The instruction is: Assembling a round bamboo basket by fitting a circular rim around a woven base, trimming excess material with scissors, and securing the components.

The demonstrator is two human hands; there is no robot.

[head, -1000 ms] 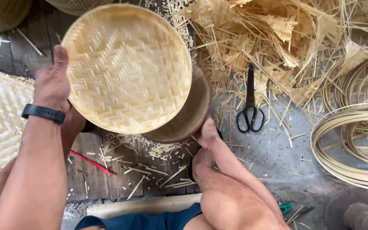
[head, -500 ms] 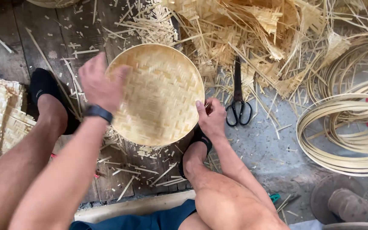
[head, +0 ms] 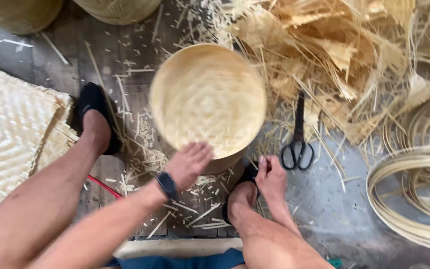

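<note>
- At far left we note flat woven mats point(head: 11, 129) stacked on the plank floor point(head: 41, 65).
- Next, a foot in a dark slipper point(head: 93, 112) stands on the planks, just beside the mats' corner.
- A thin red strip point(head: 104, 185) lies among the shavings under the left forearm.
- Our left hand point(head: 189, 164), a dark watch point(head: 166, 185) on its wrist, has its fingers spread flat against the near rim of the round woven basket point(head: 207, 97); it touches the rim but is not clamped on it.
- The basket sits centre frame, its image blurred, on a round block point(head: 222, 163) that shows just below it.
- Our right hand point(head: 270, 178) rests by the right foot, fingers loosely curled, holding nothing.
- Black scissors point(head: 297, 144) lie just right of the basket, untouched.
- Bamboo scraps point(head: 344, 55) are heaped behind; coiled strips point(head: 414, 194) lie at far right.
</note>
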